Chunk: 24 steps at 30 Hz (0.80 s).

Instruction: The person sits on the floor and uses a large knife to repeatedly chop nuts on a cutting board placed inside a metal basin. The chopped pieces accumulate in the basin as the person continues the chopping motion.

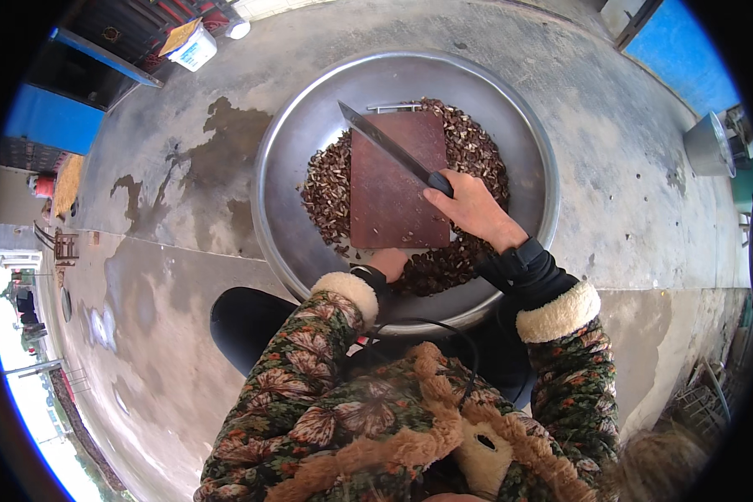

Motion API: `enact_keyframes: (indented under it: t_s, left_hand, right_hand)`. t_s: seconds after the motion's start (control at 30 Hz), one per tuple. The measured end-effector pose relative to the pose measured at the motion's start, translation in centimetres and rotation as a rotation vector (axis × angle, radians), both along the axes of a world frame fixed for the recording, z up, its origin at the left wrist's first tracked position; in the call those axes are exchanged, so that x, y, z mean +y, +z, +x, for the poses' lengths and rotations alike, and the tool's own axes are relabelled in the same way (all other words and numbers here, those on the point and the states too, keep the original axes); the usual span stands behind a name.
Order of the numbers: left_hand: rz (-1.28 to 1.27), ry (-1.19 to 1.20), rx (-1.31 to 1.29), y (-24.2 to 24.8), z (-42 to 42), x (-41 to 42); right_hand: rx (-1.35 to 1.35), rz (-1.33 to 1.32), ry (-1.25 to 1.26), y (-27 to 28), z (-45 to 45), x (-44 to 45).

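Observation:
A wide steel basin (301,119) stands before me, with a reddish-brown cutting board (395,188) inside it. My right hand (474,204) grips the black handle of a long kitchen knife (386,139). Its blade slants over the board towards the far left corner. At the board's near edge is my left hand (390,263), beside a heap of darker, larger brown pieces (436,273); its fingers are mostly hidden. Chopped brown pieces with pale bits (329,188) lie left of the board, and more chopped pieces (474,141) lie to its right.
Wet patches mark the concrete floor (608,157) around the basin. A white bucket (194,47) stands at the far left, and a metal pot (709,145) at the right. A wooden chair (66,246) is off to the left. My knees flank the basin's near side.

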<state>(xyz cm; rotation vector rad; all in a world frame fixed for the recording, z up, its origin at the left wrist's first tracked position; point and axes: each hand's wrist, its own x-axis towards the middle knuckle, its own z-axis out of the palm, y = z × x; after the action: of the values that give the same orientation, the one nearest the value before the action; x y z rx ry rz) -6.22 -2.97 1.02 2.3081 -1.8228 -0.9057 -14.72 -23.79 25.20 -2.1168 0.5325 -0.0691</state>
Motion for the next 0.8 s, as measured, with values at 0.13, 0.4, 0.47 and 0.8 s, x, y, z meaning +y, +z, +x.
enact_keyframes:
  t_s: [0.13, 0.4, 0.47, 0.8]
  left_hand:
    - [0.055, 0.175, 0.344, 0.4, 1.2, -0.5]
    - [0.116, 0.002, 0.333, 1.9, -2.3, -2.1]
    - [0.233, -0.102, 0.39, 2.4, -3.0, -2.1]
    - [0.415, 0.325, 0.925, 3.9, 2.7, -0.4]
  right_hand:
    - [0.094, 0.001, 0.005, -0.3, -0.1, -0.4]
    - [0.07, -0.026, 0.027, -0.8, 0.0, -0.3]
    - [0.054, -0.041, 0.032, -0.9, -0.1, -0.3]
    - [-0.018, -0.093, 0.051, -1.0, -0.5, -0.4]
